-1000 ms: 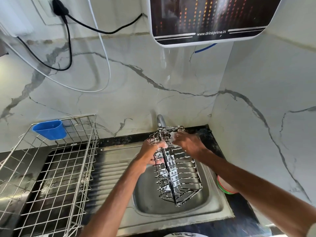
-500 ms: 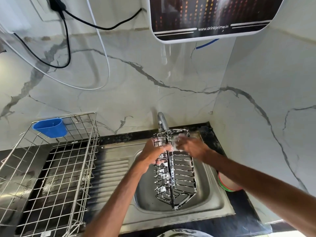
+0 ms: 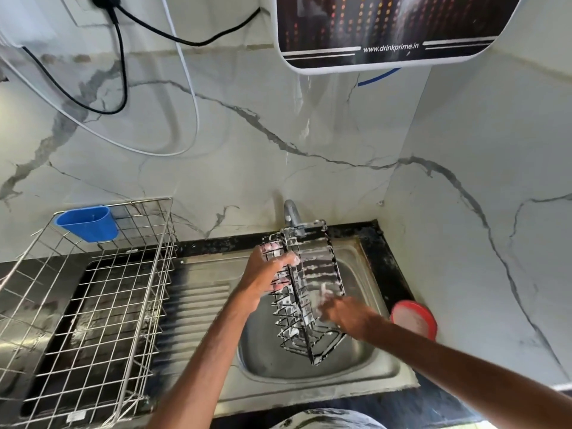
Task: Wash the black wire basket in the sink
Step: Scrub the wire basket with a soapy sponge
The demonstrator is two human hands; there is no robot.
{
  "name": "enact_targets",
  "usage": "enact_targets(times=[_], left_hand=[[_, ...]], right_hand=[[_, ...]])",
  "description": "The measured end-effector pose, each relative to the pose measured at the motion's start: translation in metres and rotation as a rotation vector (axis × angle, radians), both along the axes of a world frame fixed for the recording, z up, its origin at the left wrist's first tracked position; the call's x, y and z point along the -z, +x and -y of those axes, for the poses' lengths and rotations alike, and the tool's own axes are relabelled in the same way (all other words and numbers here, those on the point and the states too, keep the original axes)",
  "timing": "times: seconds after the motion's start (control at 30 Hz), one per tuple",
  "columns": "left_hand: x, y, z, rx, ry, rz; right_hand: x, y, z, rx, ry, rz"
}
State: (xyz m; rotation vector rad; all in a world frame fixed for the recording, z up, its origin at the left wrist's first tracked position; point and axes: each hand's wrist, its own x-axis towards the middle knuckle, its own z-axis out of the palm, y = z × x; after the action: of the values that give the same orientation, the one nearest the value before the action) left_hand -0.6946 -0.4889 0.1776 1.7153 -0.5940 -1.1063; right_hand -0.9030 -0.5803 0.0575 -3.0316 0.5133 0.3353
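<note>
Right hand (image 3: 346, 315) slid from 12 to 4 o'clock on the sudsy black wire basket (image 3: 305, 292), grip unreadable in foam; left hand (image 3: 264, 281) stayed clamped at 10 o'clock, basket upright over the stainless steel sink (image 3: 356, 371), so the scrub was progressing.

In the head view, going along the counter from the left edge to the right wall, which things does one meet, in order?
Steel wire rack → ribbed drainboard → black wire basket → red-rimmed round dish beside the right wall.

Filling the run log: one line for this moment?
left hand grips black wire basket | right hand touches soapy lower wires | over sink
</note>
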Motion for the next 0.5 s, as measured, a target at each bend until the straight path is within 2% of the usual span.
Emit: enact_targets(times=[0.13, 0.3, 0.4, 0.5], left_hand=[[0.003, 0.002, 0.002, 0.006, 0.022, 0.061], [0.005, 0.001, 0.004, 0.046, 0.035, 0.087], [0.006, -0.002, 0.002, 0.084, 0.046, 0.09], [0.004, -0.004, 0.001, 0.079, 0.033, 0.063]], right_hand=[[-0.016, 0.001, 0.001, 0.046, 0.19, -0.037], [-0.066, 0.025, 0.034, 0.152, 0.24, 0.163], [-0.093, 0.031, 0.063, 0.215, 0.193, 0.31], [-0.089, 0.026, 0.067, 0.158, 0.127, 0.309]])
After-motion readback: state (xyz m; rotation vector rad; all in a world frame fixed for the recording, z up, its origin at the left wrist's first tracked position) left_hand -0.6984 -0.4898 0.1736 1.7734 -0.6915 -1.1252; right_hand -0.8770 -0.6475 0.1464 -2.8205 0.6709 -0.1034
